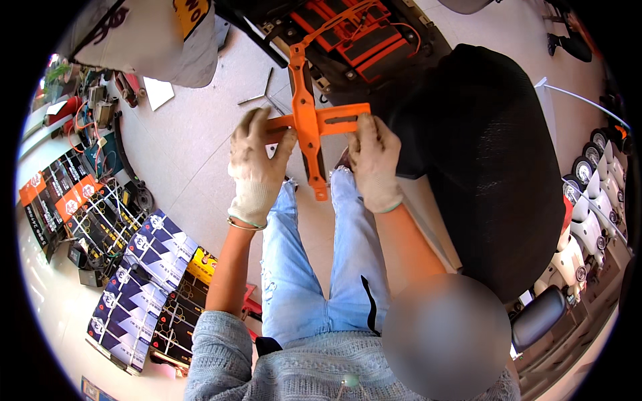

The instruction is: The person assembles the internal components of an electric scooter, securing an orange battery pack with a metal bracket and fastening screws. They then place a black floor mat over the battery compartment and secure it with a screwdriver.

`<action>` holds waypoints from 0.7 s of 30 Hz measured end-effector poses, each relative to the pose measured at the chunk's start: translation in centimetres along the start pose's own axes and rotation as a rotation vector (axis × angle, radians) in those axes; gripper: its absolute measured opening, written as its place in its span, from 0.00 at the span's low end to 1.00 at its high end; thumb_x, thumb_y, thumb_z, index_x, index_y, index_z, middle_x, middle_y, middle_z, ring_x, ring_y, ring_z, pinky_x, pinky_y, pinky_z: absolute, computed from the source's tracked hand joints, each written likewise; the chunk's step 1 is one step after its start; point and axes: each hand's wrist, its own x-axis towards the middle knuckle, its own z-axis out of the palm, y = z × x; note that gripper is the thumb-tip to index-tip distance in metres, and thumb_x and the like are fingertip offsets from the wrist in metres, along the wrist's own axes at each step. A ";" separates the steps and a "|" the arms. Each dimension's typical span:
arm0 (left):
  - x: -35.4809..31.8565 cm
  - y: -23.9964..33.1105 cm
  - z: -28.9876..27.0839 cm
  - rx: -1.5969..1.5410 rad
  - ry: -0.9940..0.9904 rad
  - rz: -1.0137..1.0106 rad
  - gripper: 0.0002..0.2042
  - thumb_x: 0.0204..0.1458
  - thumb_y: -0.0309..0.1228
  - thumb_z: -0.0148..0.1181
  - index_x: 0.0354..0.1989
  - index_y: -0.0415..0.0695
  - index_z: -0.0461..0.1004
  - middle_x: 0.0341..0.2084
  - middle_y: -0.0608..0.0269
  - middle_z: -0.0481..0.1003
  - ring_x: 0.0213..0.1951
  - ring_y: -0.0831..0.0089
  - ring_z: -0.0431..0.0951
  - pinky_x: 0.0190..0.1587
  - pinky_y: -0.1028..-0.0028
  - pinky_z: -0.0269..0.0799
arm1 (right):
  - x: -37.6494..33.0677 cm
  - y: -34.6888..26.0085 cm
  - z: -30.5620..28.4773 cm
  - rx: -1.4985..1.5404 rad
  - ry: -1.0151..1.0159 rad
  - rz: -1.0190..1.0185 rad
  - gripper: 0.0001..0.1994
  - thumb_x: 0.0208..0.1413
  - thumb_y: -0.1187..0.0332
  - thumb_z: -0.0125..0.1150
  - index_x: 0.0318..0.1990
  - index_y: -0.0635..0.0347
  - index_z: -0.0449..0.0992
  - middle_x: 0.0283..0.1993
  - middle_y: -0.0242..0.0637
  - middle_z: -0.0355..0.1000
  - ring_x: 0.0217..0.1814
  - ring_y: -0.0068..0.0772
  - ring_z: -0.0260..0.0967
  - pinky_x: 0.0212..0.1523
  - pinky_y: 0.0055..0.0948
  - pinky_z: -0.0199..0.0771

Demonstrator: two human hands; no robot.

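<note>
— Orange plastic bracket [309,120], cross-shaped: where is it sitting right now?

— It is being held up in the air in front of the person's knees, above the pale tiled floor [194,140]. Its long bar is running up toward the open red-and-black scooter body [354,33], and its short crossbar is lying level between the hands.

— And the hands?

— Both are wearing pale work gloves. The left hand [257,167] is clenching the left end of the crossbar, fingers curled over the top; the right hand [373,164] is pinching the right end, just beside the slot.

— What step is that, would you say?

— I judge it as lining the piece up against the scooter frame. Moving it in would call for keeping the crossbar level and steering the long bar's top end.

— Anything round about?

— A metal cross wrench [262,97] is lying on the floor beyond the hands, a black scooter seat [495,167] is standing to the right, and blue-and-white boxes [144,281] are lying on the left.
</note>
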 end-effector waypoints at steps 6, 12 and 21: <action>1.6 2.6 3.0 -1.172 -0.370 -0.821 0.23 0.56 0.44 0.50 0.45 0.32 0.67 0.33 0.56 0.74 0.31 0.73 0.76 0.37 0.76 0.72 | 1.1 -1.2 -2.6 0.184 0.037 0.160 0.13 0.61 0.58 0.48 0.30 0.58 0.67 0.18 0.22 0.57 0.15 0.09 0.48 0.14 0.13 0.46; 4.3 3.6 7.0 -1.312 -0.430 -0.728 0.17 0.58 0.40 0.49 0.40 0.34 0.67 0.30 0.58 0.74 0.27 0.75 0.75 0.33 0.76 0.74 | 1.7 -4.4 -5.5 -0.056 -0.150 0.292 0.12 0.59 0.64 0.50 0.30 0.63 0.70 0.21 0.26 0.61 0.19 0.14 0.53 0.20 0.16 0.56; 13.4 1.3 17.9 -0.373 -0.233 -0.253 0.16 0.52 0.45 0.50 0.40 0.48 0.74 0.25 0.51 0.75 0.30 0.51 0.76 0.31 0.59 0.70 | 0.1 -17.9 -18.9 -1.031 0.658 -0.674 0.14 0.62 0.73 0.38 0.48 0.73 0.68 0.32 0.35 0.71 0.20 0.11 0.55 0.20 0.11 0.54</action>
